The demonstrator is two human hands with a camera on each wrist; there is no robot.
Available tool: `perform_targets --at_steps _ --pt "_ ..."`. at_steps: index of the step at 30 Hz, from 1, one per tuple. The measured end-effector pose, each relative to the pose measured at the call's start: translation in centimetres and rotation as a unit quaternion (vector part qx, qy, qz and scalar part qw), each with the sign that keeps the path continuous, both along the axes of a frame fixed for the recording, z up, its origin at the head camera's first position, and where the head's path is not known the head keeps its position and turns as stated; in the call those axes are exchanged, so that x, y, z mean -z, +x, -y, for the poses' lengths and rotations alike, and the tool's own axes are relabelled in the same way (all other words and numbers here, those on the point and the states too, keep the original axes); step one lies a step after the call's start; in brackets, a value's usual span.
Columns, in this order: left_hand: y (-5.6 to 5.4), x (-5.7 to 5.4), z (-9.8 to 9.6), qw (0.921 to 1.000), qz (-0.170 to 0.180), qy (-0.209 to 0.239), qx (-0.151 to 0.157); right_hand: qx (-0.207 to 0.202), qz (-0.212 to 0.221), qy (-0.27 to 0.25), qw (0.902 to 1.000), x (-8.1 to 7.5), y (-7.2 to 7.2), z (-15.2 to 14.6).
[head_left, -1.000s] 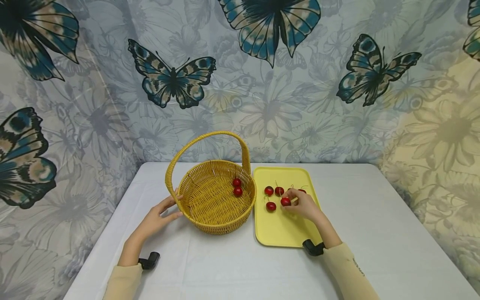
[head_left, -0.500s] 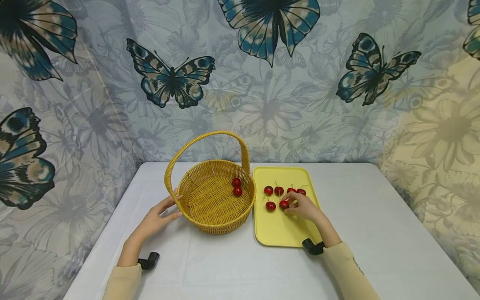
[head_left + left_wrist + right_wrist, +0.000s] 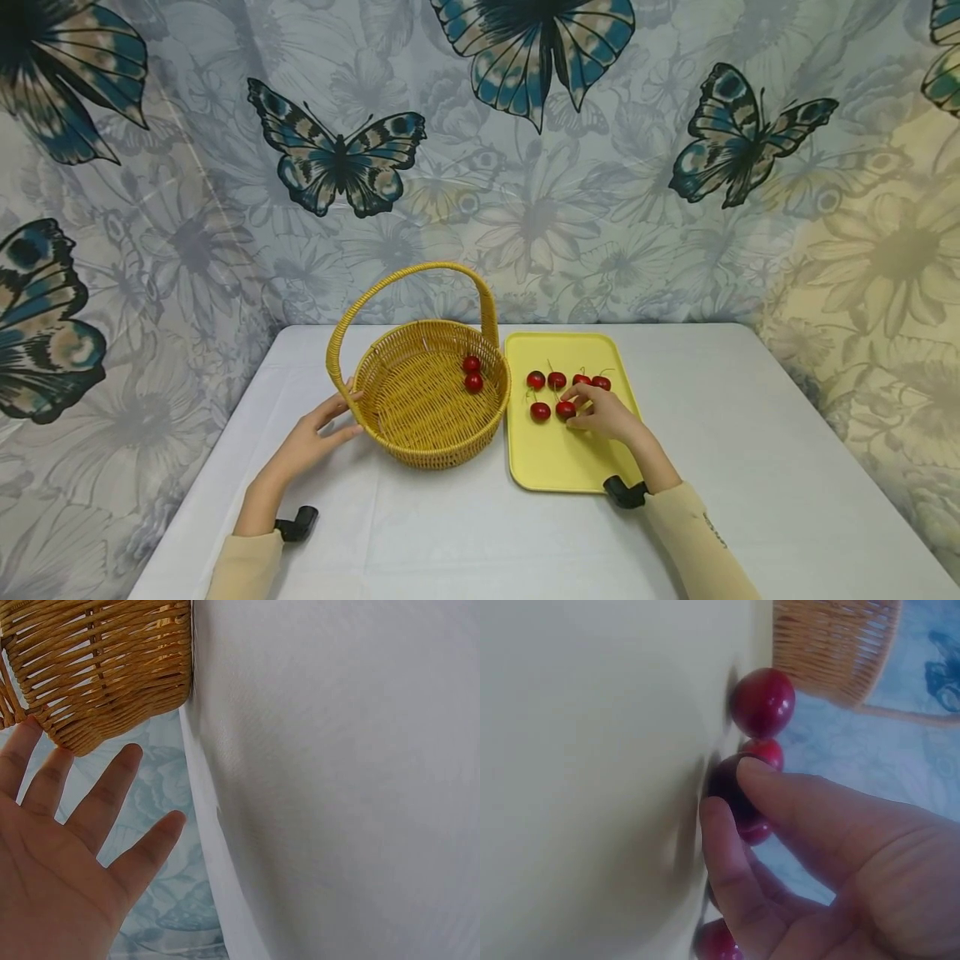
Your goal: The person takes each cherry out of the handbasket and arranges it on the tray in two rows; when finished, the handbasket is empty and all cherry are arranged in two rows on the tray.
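My right hand point(image 3: 606, 414) is over the yellow tray point(image 3: 558, 467), its thumb and finger pinching a dark red cherry point(image 3: 566, 410) low at the tray surface. In the right wrist view that cherry point(image 3: 731, 787) sits between thumb and fingertip. Another cherry point(image 3: 540, 412) lies just left of it, and several more with stems form a row behind, including one cherry point(image 3: 557, 380). With spread, nearly straight fingers, my left hand point(image 3: 306, 446) touches the left side of the woven basket point(image 3: 420, 454); the left wrist view shows fingertips against the basket's weave point(image 3: 105, 675). Two cherries point(image 3: 472, 382) rest inside the basket.
A tall arched handle point(image 3: 420, 268) rises over the basket, which stands close against the tray's left edge. Both rest on a white-covered table point(image 3: 442, 542). Behind hangs a patterned cloth point(image 3: 540, 217) with butterflies.
My right hand has moved slightly left and down with the cherry, bringing it nearer the front-left cherry. A back-row cherry shows more clearly. My left hand keeps its place at the basket.
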State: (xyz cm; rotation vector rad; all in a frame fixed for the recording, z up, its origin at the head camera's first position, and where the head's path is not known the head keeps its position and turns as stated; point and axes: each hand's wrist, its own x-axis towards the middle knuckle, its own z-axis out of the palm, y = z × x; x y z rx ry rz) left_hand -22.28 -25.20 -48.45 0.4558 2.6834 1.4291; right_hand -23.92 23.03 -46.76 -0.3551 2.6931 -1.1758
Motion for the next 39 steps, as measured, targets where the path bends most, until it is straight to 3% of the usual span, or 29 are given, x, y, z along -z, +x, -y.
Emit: perform_targets --at_steps 17,32,39 --pt "-0.1 0.0 0.0 1.0 -0.002 -0.001 0.003 -0.011 -0.025 0.032 0.9991 -1.0 0.3 -0.4" --pt "0.1 -0.2 0.0 1.0 0.002 -0.002 0.001 -0.044 -0.092 0.025 0.9945 -3.3 0.0 -0.1" --pt "0.1 -0.2 -0.2 1.0 -0.006 -0.002 0.001 -0.044 -0.092 0.008 0.9947 -4.7 -0.5 1.4"
